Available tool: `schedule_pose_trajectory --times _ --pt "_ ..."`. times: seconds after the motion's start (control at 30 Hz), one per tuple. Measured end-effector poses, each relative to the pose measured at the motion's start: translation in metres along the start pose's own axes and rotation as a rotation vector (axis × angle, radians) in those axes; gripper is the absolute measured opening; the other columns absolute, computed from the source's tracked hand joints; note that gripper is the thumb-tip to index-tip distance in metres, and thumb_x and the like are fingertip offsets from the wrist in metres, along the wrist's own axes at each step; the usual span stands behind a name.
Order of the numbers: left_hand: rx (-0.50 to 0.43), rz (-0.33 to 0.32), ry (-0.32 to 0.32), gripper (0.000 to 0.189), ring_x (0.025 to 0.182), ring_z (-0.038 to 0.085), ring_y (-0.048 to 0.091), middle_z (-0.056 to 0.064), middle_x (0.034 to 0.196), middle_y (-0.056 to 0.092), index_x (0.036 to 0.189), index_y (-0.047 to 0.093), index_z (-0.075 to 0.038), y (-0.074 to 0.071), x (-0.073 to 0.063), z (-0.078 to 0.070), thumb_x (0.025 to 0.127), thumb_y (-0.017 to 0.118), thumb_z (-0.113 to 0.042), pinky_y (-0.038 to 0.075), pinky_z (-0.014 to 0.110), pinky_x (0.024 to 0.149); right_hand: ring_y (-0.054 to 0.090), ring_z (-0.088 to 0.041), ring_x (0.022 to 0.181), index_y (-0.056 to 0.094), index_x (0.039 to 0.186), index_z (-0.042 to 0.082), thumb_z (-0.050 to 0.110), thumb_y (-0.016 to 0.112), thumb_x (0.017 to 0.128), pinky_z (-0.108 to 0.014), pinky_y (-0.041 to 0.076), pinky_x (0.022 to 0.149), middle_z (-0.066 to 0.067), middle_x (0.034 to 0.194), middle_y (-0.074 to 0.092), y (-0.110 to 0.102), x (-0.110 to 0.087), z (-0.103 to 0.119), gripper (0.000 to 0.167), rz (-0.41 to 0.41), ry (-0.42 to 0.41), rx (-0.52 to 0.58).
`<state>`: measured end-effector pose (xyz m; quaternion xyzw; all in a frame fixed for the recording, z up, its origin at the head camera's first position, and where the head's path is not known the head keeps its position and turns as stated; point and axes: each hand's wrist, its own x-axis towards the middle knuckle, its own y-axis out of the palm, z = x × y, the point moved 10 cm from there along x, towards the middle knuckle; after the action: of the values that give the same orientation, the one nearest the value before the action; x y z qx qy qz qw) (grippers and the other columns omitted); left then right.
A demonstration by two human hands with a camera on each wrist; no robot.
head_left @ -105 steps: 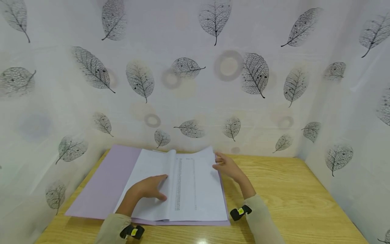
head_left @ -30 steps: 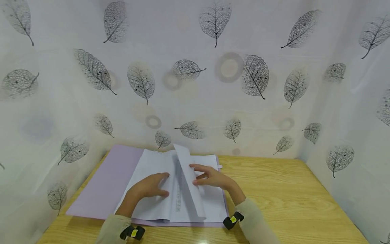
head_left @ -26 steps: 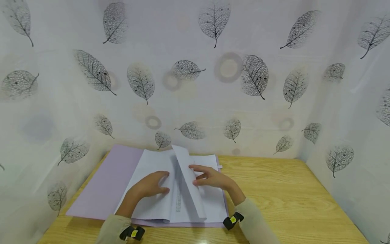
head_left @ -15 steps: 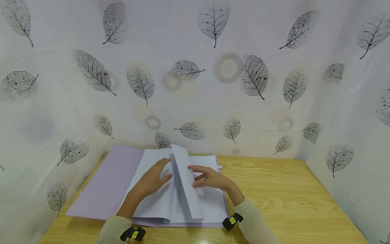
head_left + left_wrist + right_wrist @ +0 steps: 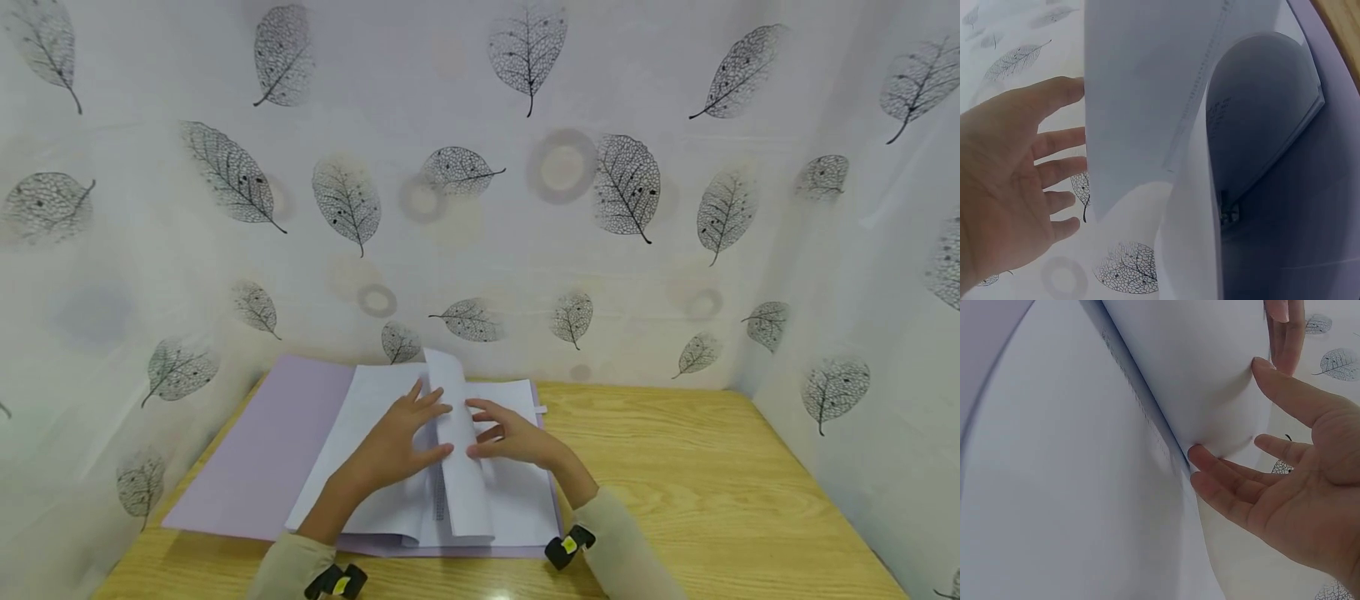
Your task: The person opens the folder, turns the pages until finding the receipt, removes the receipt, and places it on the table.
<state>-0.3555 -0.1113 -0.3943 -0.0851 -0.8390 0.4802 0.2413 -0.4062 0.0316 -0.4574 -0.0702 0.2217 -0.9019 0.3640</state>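
A lilac folder [image 5: 258, 454] lies spread on the table with white sheets inside. One sheet [image 5: 463, 492] stands raised and curved at the middle of the stack. My left hand [image 5: 393, 442] is at its left side, fingers spread and fingertips right at the sheet's edge. From the right, my right hand [image 5: 521, 437] touches the sheet's other face with its fingertips and thumb, as the right wrist view shows. Faint printed lines run down the page under the raised sheet. In the left wrist view a small metal fastener [image 5: 1229, 212] shows deep in the folder.
The folder rests on a wood-grain table [image 5: 675, 475], which extends to the right. A pale leaf-patterned curtain [image 5: 480, 242] hangs behind the table and along both sides. A small white tab [image 5: 542, 409] sticks out of the folder's right edge.
The right hand has lifted the sheet from the right-hand stack and swung it leftward. The left hand has left the left-hand pages and moved right and up to the sheet's edge.
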Motion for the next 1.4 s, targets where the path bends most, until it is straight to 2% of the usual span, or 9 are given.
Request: schedule_pose_trajectory --times 0.23,0.4,0.63,0.83,1.03,1.23,1.4 --pt "-0.017 0.086 -0.065 0.049 0.150 0.047 0.032 0.017 0.150 0.055 0.132 0.067 -0.008 0.007 -0.004 0.007 0.089 0.078 -0.031 0.031 0.065 0.120 0.061 -0.038 0.127 0.030 0.161 0.016 0.019 0.074 0.094 -0.046 0.058 0.100 -0.026 0.156 0.041 0.001 0.001 0.003 0.080 0.003 -0.014 0.047" --pt "-0.004 0.117 -0.109 0.050 0.147 0.050 0.036 0.021 0.147 0.056 0.132 0.066 -0.006 0.007 -0.006 0.012 0.091 0.077 -0.031 0.029 0.064 0.122 0.061 -0.040 0.128 0.032 0.160 0.012 0.014 0.076 0.092 -0.042 0.059 0.099 -0.026 0.155 0.044 0.004 0.003 0.008 0.081 0.033 -0.043 0.075" --pt "-0.002 0.159 -0.162 0.056 0.144 0.054 0.037 0.023 0.146 0.058 0.135 0.062 -0.001 0.008 -0.009 0.019 0.093 0.074 -0.035 0.029 0.066 0.121 0.063 -0.039 0.125 0.040 0.155 0.005 0.010 0.071 0.095 -0.037 0.057 0.103 -0.025 0.145 0.056 0.008 0.005 0.012 0.068 0.057 -0.097 0.041" --pt "-0.022 0.219 -0.194 0.066 0.143 0.056 0.038 0.023 0.147 0.056 0.139 0.058 0.001 0.011 -0.012 0.024 0.090 0.077 -0.038 0.031 0.067 0.119 0.065 -0.040 0.123 0.045 0.151 0.002 0.011 0.070 0.096 -0.032 0.058 0.100 -0.025 0.139 0.061 0.009 0.004 0.013 0.061 0.069 -0.110 0.032" --pt "-0.013 0.255 -0.215 0.072 0.141 0.056 0.040 0.023 0.147 0.056 0.141 0.056 0.003 0.013 -0.013 0.028 0.088 0.079 -0.040 0.035 0.064 0.118 0.066 -0.039 0.121 0.046 0.150 0.000 0.012 0.069 0.097 -0.037 0.058 0.102 -0.026 0.137 0.062 0.005 0.002 0.013 0.058 0.061 -0.104 0.012" --pt "0.009 0.287 -0.278 0.076 0.142 0.055 0.040 0.022 0.149 0.055 0.144 0.054 0.001 0.015 -0.015 0.034 0.089 0.076 -0.045 0.037 0.066 0.116 0.067 -0.038 0.119 0.047 0.148 -0.003 0.013 0.070 0.097 -0.041 0.058 0.102 -0.028 0.135 0.063 -0.006 0.001 0.011 0.057 0.022 -0.110 -0.027" --pt "0.022 0.299 -0.308 0.081 0.141 0.056 0.040 0.028 0.149 0.052 0.146 0.051 0.002 0.016 -0.017 0.038 0.089 0.075 -0.050 0.037 0.067 0.115 0.067 -0.040 0.117 0.049 0.146 -0.005 0.011 0.069 0.097 -0.043 0.058 0.102 -0.030 0.133 0.063 -0.017 0.001 0.006 0.055 -0.018 -0.124 -0.045"
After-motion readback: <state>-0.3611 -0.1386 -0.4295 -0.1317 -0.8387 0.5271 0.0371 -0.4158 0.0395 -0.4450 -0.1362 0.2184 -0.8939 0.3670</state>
